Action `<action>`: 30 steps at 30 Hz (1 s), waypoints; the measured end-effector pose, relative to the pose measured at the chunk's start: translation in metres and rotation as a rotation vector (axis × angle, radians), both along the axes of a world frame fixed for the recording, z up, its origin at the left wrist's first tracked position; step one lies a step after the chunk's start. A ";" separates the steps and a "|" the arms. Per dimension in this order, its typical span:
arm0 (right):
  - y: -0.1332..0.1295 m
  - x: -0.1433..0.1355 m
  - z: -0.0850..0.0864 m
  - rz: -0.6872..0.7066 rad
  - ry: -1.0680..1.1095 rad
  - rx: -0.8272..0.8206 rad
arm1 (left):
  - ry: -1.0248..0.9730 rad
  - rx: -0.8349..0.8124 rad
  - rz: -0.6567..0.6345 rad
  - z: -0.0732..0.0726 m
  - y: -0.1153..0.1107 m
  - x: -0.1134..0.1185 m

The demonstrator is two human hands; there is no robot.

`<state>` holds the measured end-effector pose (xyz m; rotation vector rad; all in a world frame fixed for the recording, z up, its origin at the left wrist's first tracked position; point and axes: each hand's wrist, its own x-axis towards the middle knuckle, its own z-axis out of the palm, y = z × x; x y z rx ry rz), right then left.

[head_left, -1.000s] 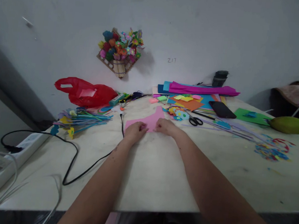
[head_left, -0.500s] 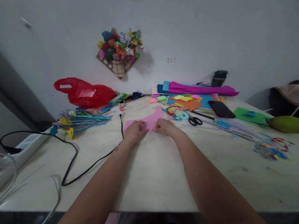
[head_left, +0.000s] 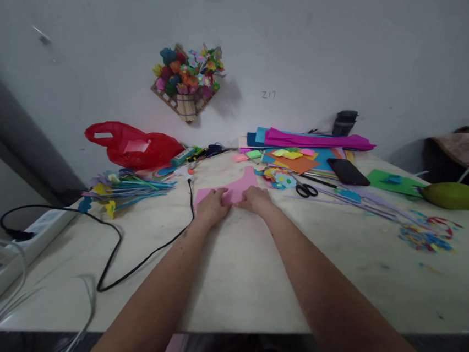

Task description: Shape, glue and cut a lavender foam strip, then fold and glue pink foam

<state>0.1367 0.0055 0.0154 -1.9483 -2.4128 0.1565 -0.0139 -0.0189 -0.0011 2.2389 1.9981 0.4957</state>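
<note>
A pink sheet (head_left: 242,185) with a cut-out upper edge lies on the pale table in front of me. My left hand (head_left: 214,206) is closed on its lower left part, thumb and fingers pinching near the bottom edge. Close by on the right, my right hand (head_left: 255,199) pinches the sheet's lower right edge with curled fingers. A small gap separates the two hands, and pink shows between them. Black-handled scissors (head_left: 306,190) lie to the right of my right hand, beside colourful paper flowers (head_left: 278,178).
Left are a red plastic bag (head_left: 133,147), stemmed paper flowers (head_left: 125,187), a black cable (head_left: 113,247) and a power strip (head_left: 42,226). Right are a black phone (head_left: 348,171), green sheet (head_left: 397,182), a green-yellow pouch-like object (head_left: 453,195) and coloured scraps (head_left: 425,238).
My right hand has shifted slightly left along the sheet's lower edge, closer to my left hand. My left hand has barely moved.
</note>
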 end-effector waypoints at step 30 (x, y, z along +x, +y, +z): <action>-0.002 0.039 0.013 0.044 0.088 -0.114 | 0.011 0.001 0.074 0.002 -0.004 0.005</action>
